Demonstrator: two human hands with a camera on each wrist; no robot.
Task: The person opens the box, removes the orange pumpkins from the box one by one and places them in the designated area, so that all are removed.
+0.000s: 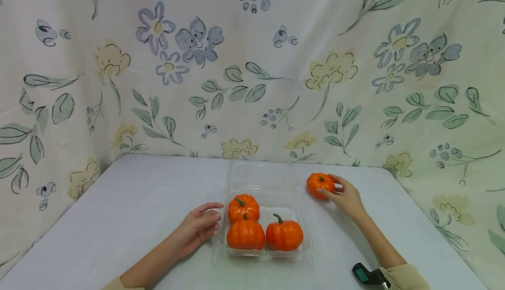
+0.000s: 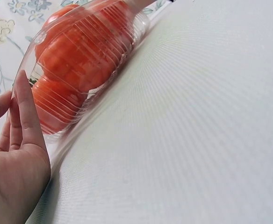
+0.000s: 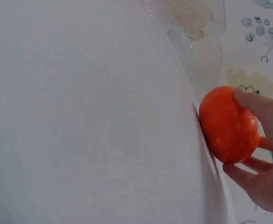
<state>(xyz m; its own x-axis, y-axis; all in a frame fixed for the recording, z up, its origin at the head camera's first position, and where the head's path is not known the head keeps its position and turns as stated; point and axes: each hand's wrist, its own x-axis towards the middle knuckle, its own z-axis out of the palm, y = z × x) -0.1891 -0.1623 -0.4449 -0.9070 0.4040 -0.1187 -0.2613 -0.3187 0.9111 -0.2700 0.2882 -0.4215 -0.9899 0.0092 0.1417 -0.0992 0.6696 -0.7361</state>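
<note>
A clear plastic clamshell box stands on the table with its lid folded back. Inside are three small orange pumpkins: one at the back left, one at the front left and one at the front right. Beside the box's left wall is my left hand; its fingertips are right at the clear rim, the fingers fairly straight. Farther back on the right, my right hand grips a fourth pumpkin from its right side, thumb and fingers spread around it.
The white table runs back to a floral-print cloth that hangs along the rear and both sides. A dark watch-like device with a strap sits at the right sleeve.
</note>
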